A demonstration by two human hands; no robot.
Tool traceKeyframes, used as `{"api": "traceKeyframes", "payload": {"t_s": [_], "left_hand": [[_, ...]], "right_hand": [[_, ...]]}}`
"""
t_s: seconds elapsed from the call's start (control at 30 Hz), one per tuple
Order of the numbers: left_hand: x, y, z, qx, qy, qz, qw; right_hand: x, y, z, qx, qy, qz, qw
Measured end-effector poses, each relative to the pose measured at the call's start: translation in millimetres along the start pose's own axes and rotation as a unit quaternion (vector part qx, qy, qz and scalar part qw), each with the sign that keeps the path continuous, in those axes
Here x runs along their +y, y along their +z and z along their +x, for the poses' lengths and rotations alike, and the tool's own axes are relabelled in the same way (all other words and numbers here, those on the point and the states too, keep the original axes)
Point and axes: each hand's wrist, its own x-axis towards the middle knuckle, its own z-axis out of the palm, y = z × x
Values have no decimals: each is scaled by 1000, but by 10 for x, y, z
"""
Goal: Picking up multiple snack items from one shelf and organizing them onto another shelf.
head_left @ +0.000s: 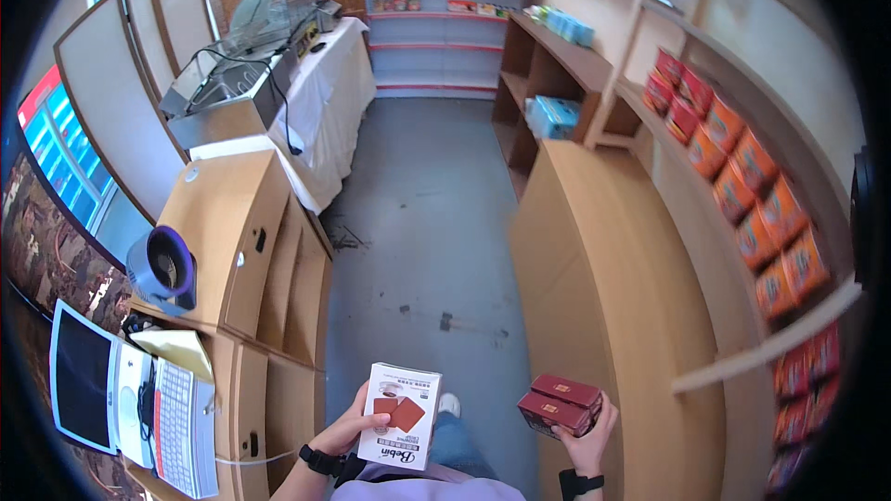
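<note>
My left hand (349, 419) is closed on a white cardboard box (419, 408) with reddish-brown squares pictured on its front. Its thumb lies across the front face, and the box stands nearly upright before my body. On the other side, my right hand (590, 434) grips two small dark red boxes (562, 403) pressed side by side, with fingers along their near edge. Both hands are held up over the aisle, apart from each other. Dark bands circle both wrists.
To my left, a wooden counter (223, 195) carries a cash register (176, 408) and a round purple-rimmed device (165, 264). A wooden cabinet (631, 250) stands at right, below a shelf of orange packs (754, 162). White shelving (436, 57) closes the aisle's far end.
</note>
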Motion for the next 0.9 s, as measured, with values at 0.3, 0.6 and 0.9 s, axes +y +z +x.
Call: {"api": "traceKeyframes", "payload": {"t_s": [0.3, 0.6, 0.9], "left_hand": [[1347, -691, 1194, 122, 115, -85, 982], [2979, -1652, 2659, 122, 149, -128, 973], [5024, -2303, 4747, 34, 204, -18, 978]], "right_hand": [[-1166, 1862, 2876, -182, -229, -59, 954], [-2244, 3931, 4432, -290, -281, -25, 914], [-2506, 4359, 6188, -84, -133, -36, 987]]}}
